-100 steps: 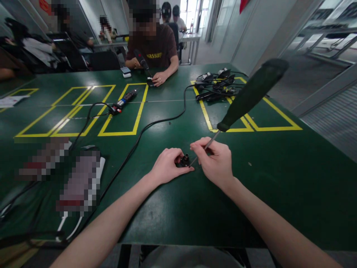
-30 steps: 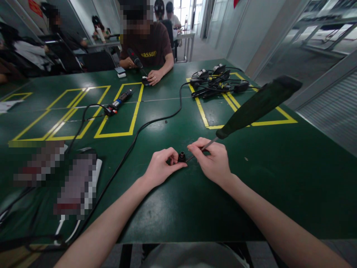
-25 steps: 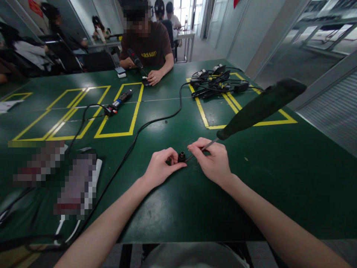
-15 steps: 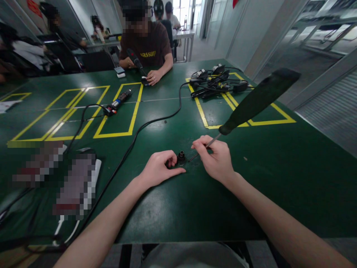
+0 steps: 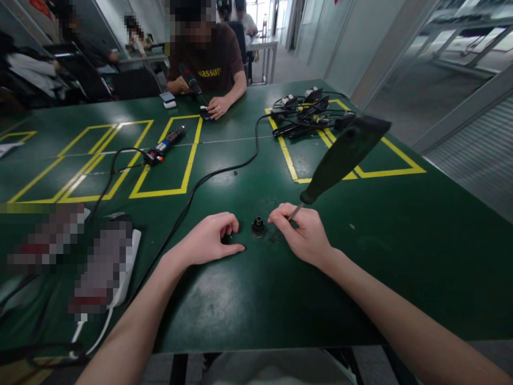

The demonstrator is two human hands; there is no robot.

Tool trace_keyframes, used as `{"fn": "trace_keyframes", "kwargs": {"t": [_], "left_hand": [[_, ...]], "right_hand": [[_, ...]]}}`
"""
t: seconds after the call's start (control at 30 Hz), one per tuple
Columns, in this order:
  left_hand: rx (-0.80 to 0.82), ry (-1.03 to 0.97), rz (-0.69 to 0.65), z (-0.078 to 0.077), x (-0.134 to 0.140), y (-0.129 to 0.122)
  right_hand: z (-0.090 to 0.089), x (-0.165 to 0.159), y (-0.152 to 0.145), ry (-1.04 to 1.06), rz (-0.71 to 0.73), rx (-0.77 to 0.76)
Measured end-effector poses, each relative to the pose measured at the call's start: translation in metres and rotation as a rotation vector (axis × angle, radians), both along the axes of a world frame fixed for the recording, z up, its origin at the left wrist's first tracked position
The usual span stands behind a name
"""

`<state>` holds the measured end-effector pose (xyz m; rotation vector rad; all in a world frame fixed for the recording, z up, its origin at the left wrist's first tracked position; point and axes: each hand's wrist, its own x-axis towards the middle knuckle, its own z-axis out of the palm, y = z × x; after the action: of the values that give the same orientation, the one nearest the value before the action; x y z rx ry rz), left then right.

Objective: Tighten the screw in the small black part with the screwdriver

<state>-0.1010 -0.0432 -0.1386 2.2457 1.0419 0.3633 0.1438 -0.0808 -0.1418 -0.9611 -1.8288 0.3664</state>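
Head view shows us the black fitting (image 5: 258,227) standing on the worktop (image 5: 320,305), apart from both hands; we judge work on it unfinished, but cannot tell how much remains. Left of the fitting, our left hand (image 5: 208,239)'s grip gapes wide; just right of it, our right hand (image 5: 305,231)'s grip holds the screwdriver (image 5: 342,160) by its shaft.

- One screwdriver (image 5: 340,163), in the grip of one right hand (image 5: 304,235).
- One left hand (image 5: 210,239), left of that grip.
- One small black part (image 5: 258,227), just left of the grip, between both hands.
- Two blurred-out devices (image 5: 106,262), well left of the grip.
- One corded tool (image 5: 170,139), beyond the grip, leftward.
- One tangle of black cables (image 5: 308,115), beyond the grip, its pieces uncountable.
- One co-worker (image 5: 220,53), farther beyond the grip, with one handheld tool (image 5: 189,79).
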Motion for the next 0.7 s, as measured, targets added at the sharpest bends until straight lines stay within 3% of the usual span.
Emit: {"fn": "trace_keyframes", "kwargs": {"t": [0.27, 0.7], "left_hand": [[-0.13, 0.039, -0.007, 0.003, -0.024, 0.008], [-0.14, 0.063, -0.051, 0.006, -0.011, 0.003]], "right_hand": [[0.004, -0.006, -0.002, 0.018, 0.033, 0.044], [0.001, -0.007, -0.003, -0.002, 0.028, 0.041]]}}
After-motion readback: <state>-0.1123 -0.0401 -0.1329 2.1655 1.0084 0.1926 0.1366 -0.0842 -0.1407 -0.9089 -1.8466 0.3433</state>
